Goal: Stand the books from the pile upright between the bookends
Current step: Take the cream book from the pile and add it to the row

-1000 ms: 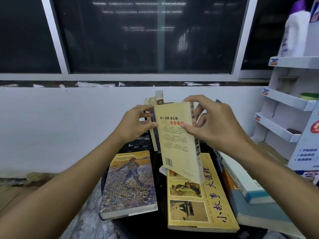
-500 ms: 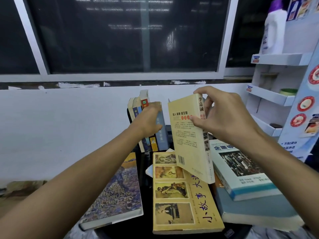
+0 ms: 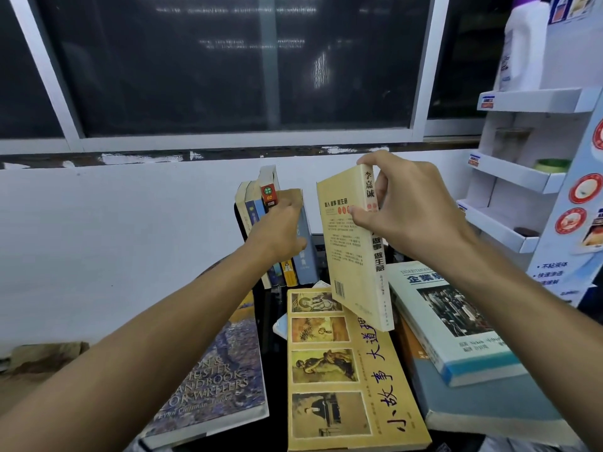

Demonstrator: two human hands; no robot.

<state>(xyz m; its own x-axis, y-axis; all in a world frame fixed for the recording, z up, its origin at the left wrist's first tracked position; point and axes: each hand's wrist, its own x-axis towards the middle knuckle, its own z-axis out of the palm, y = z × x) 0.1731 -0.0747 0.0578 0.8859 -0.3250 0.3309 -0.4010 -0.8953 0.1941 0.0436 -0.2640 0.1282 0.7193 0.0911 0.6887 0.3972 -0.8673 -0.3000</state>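
My right hand [image 3: 409, 210] grips a pale yellow paperback [image 3: 354, 256] by its top and holds it upright in the air, spine towards me, just right of a row of standing books [image 3: 261, 203]. My left hand [image 3: 277, 228] presses flat against that row, which leans left onto a black bookend [image 3: 239, 223]. A narrow gap separates the row from the held book. Lying flat below are a large yellow book [image 3: 346, 373], a purple writers' handbook [image 3: 215, 380] and a white-and-blue book [image 3: 453, 321] on a grey one [image 3: 489, 406].
The books lie on a small dark round table [image 3: 274, 324] against a white wall under a dark window. A white display shelf [image 3: 522, 177] with bottles stands close at the right, beside a blue-and-white poster panel [image 3: 574, 230].
My right hand has carried the yellow paperback right and turned it more upright. My left hand left the book and went to the standing row, where it now rests.
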